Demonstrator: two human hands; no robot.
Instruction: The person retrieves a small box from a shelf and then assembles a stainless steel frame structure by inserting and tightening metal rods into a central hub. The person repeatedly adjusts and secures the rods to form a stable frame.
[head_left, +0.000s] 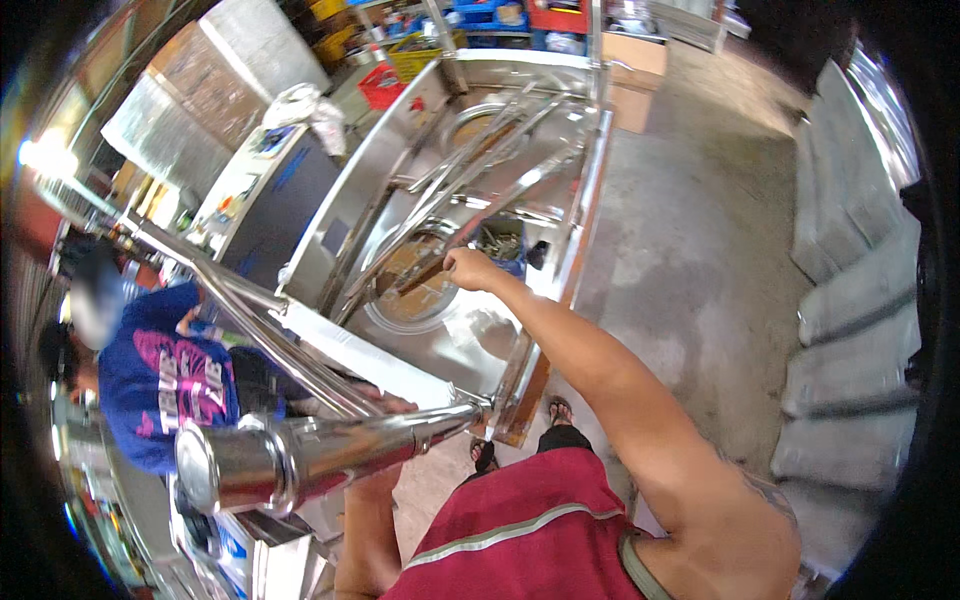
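My right hand reaches into a shiny stainless steel basin-like frame, its fingers closed on a long flat metal bar. Other thin metal bars lie loosely across the two round openings beside it. Close to my right hand sits a small blue container of small metal pieces. My left hand is wrapped round a polished metal pipe assembly from below, with its palm hidden by the metal. The assembly has a wide capped cylinder at its near end and thinner bent tubes running up to the left.
A person in a blue shirt stands at my left. Grey wrapped stacks line the right, past the concrete floor. A dark-sided workbench is at the far left; yellow and red crates and a cardboard box stand behind.
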